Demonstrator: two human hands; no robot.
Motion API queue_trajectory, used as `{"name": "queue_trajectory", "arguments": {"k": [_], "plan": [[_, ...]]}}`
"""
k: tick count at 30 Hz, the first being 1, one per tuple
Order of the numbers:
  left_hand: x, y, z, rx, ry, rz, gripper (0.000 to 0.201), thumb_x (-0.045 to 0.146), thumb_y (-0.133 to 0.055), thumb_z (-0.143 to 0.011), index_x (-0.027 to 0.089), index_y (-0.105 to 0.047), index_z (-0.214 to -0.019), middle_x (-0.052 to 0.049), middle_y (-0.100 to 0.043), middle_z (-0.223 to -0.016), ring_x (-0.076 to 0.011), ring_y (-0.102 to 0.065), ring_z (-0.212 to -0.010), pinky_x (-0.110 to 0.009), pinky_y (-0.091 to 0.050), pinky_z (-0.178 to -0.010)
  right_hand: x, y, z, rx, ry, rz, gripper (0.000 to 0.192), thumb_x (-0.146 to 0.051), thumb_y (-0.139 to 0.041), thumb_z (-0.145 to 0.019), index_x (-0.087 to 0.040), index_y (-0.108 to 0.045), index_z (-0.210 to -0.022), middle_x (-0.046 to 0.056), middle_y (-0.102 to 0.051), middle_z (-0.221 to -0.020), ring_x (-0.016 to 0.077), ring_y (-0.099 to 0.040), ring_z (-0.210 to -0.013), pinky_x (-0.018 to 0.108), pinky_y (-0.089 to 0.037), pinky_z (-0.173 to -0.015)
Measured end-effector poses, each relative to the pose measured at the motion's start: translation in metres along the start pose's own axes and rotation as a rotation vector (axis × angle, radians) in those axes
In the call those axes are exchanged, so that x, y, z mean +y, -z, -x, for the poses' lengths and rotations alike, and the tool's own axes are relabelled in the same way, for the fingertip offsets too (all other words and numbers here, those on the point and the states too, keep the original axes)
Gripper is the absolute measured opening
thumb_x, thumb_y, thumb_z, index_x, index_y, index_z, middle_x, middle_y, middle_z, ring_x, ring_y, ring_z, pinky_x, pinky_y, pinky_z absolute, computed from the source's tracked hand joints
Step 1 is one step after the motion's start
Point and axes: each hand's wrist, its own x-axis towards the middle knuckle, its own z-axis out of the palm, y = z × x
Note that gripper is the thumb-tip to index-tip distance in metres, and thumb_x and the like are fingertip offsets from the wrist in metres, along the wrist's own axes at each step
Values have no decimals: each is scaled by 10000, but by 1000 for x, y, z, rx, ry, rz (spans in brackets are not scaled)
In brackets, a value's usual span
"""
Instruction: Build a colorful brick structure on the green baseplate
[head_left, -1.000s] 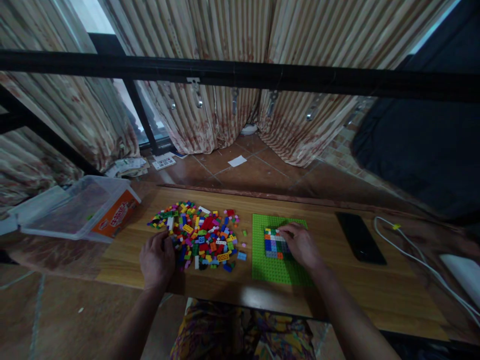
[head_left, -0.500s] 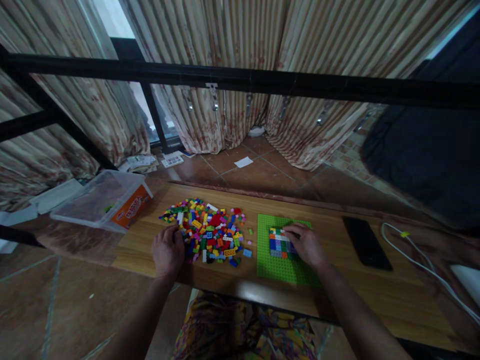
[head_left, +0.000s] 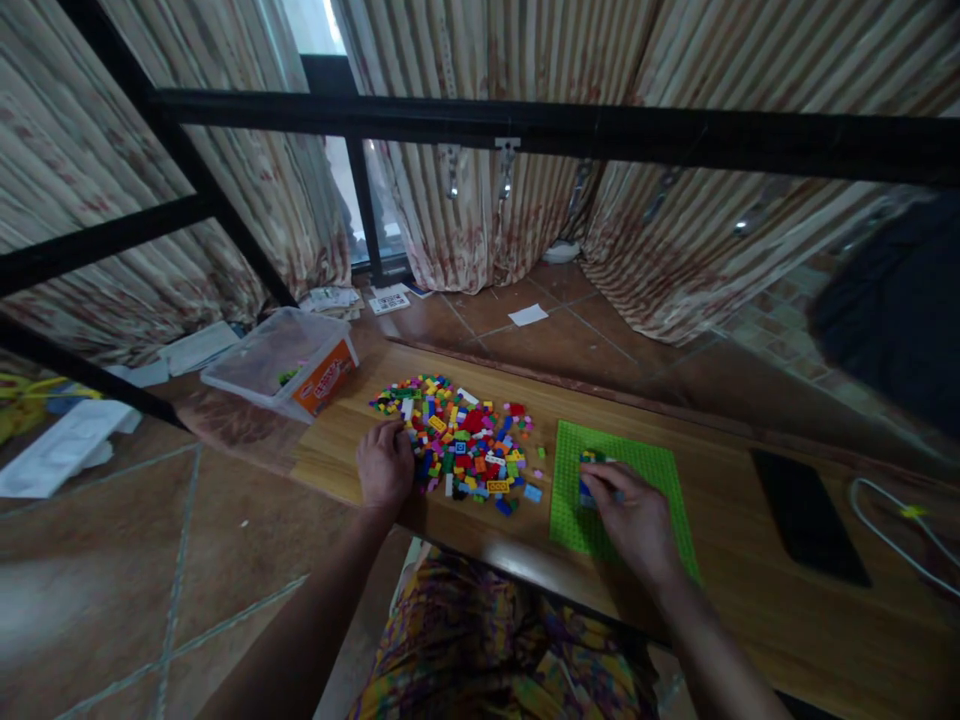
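A green baseplate (head_left: 574, 440) lies on the wooden table, carrying a small flat build of coloured toy bricks (head_left: 586, 490). My right hand (head_left: 634, 510) is over this build and hides most of it. Its thumb and index finger pinch together at the build's left side; whatever is between them is too small to make out. To the left spreads a loose pile of toy bricks (head_left: 472, 445) in many colours. At the pile's left edge rests my left hand (head_left: 385, 465), fingers curled closed against the bricks, their tips partly hidden.
A clear plastic box (head_left: 259, 350) with an orange label stands beyond the table's left end. A black phone-like slab (head_left: 810, 515) and a white cable (head_left: 874, 515) lie at the right. A black metal rail (head_left: 600, 130) crosses in front of striped curtains.
My view has turned left, so everything sits further right in the picture. My right hand has shifted from the build's upper right towards its left side. The left hand stays beside the pile.
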Motion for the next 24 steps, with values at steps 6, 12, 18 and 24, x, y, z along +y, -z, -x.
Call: {"name": "queue_trajectory", "arguments": {"k": [6, 12, 18, 24], "plan": [[1, 1, 1, -8, 9, 11, 279, 279, -434, -892, 178, -668, -1006, -105, -673, -1070, -251, -592, -1005, -410, -442, -914, -36, -49, 0, -184, 130, 16, 218, -286, -494, -908, -244, -706, -939, 54, -703, -924, 210, -628, -900, 351, -482, -826], [0, 1, 2, -5, 4, 14, 272, 278, -436, -896, 180, -663, -1009, -98, -676, -1075, -254, -592, -995, -409, -443, -896, -44, -78, -19, -255, 179, 160, 191, -236, -515, -887, -223, -694, -954, 57, -668, -917, 214, -608, -888, 334, -459, -812], [1, 1, 2, -15, 3, 32, 254, 264, -444, -890, 182, -660, -994, -100, -678, -1077, -250, -595, -1006, -411, -441, -904, -51, -89, -30, -275, 251, 201, 247, -211, -466, -917, -249, -707, -954, 50, -645, -917, 204, -585, -903, 326, -447, -822], [3, 2, 2, -9, 28, 43, 249, 271, -446, -891, 187, -662, -984, -96, -675, -1083, -251, -595, -1002, -418, -439, -912, -53, -94, -54, -400, 340, 321, 259, -160, -495, -888, -244, -726, -807, 39, -623, -829, 201, -569, -855, 318, -431, -816]]}}
